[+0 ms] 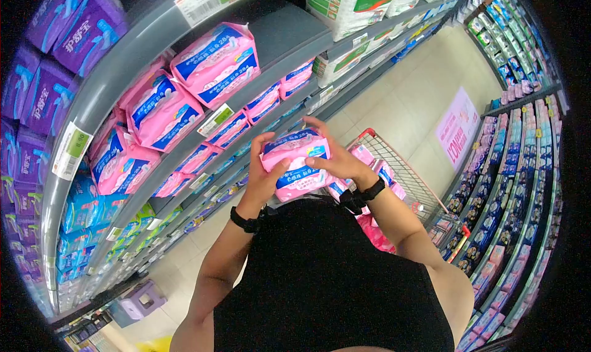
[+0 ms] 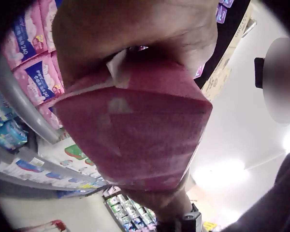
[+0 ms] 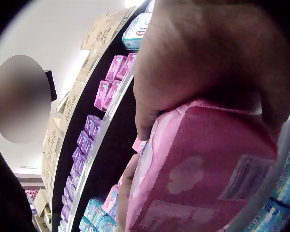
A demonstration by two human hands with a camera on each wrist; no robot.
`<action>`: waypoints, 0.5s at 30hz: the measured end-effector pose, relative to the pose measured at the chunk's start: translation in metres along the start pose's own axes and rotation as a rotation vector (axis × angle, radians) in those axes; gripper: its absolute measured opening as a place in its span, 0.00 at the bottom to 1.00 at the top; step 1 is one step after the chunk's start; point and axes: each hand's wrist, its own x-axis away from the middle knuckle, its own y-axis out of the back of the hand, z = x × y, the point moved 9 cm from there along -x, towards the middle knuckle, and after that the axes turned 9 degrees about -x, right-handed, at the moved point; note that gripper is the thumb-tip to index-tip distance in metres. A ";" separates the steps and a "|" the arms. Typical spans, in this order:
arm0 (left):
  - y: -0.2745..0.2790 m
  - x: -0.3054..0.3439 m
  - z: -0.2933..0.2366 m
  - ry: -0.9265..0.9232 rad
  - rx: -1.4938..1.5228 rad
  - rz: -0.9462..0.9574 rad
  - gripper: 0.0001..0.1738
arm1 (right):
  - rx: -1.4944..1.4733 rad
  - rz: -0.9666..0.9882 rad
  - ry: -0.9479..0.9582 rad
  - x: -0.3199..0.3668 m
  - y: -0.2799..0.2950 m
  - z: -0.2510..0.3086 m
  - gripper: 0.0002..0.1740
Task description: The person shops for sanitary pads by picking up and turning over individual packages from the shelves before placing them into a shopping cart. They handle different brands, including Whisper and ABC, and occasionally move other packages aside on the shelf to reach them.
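Head cam had both hands, left and right, clamped on a soft pink-and-blue rectangular plastic pack, thumbs on its printed face, held just beside the grey metal shelf with similar packs on it.

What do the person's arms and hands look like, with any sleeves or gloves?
No gloves cover the left hand or right hand, and both arms are sleeveless. A black strap with a small dark device circles each wrist. The top is black.
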 end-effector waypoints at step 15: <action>0.005 0.018 -0.031 -0.107 -0.109 0.191 0.42 | 0.210 -0.143 0.368 -0.041 0.104 0.102 0.39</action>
